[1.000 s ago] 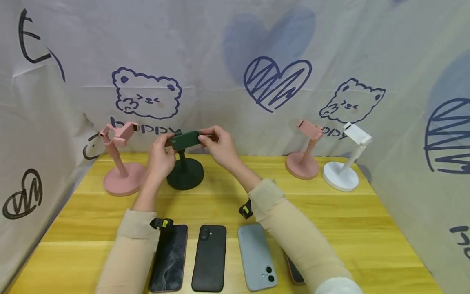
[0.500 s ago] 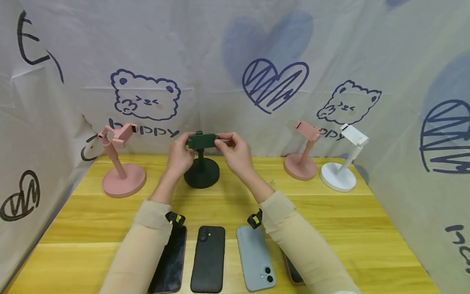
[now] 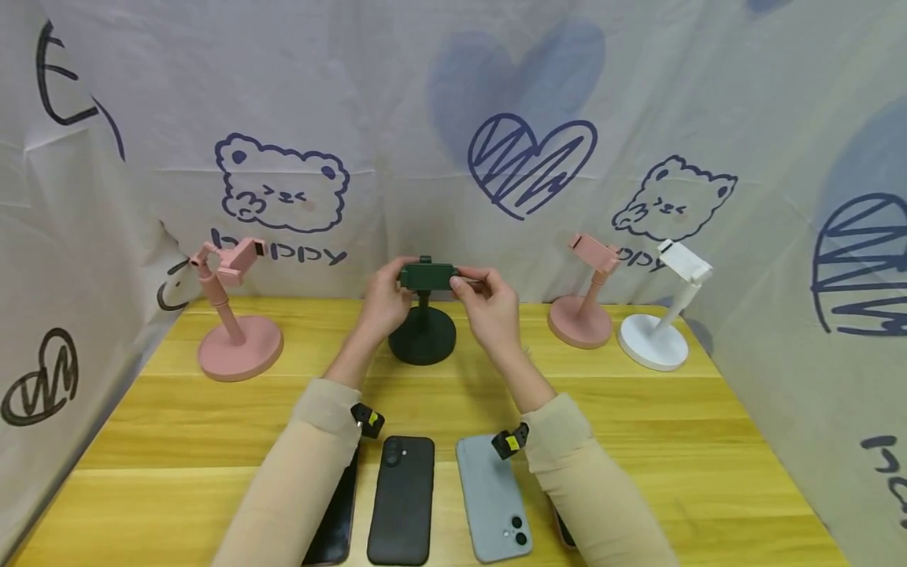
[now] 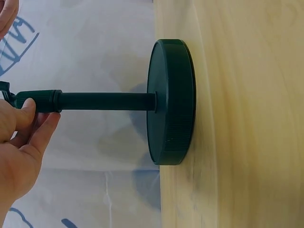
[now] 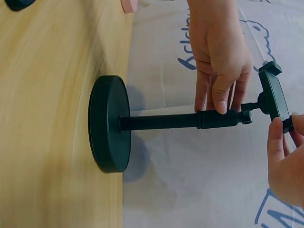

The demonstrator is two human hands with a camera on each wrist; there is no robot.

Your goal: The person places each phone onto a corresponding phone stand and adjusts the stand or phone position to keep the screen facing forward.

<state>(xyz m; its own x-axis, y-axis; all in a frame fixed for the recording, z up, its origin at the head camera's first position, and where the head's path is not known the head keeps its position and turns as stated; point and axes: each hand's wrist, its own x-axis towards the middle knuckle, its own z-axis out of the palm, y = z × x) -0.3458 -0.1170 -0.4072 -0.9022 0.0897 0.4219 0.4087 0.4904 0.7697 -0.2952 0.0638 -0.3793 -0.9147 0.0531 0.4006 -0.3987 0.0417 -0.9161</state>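
Note:
A dark green phone stand (image 3: pixel 423 335) stands upright at the back of the table, its round base on the wood. My left hand (image 3: pixel 386 299) grips the ridged collar (image 4: pixel 40 100) at the top of the stem, thumb on the near side. With thumb and fingers, my right hand (image 3: pixel 494 309) pinches one end of the clamp head (image 3: pixel 428 276). In the right wrist view the head (image 5: pixel 274 95) sits tilted on its joint above the collar, my right hand (image 5: pixel 287 173) at its lower end. The clamp holds no phone.
A pink phone stand (image 3: pixel 239 348) is at the left; a smaller pink one (image 3: pixel 581 321) and a white one (image 3: pixel 653 342) stand at the right. Along the front lie a black phone (image 3: pixel 401 500), a light blue phone (image 3: pixel 494 498) and two more, partly under the forearms.
Both hands have carried the green stand rightward along the back of the table. Its clamp head, slanted a second ago, now faces forward and looks level. The other stands and the phones stay put.

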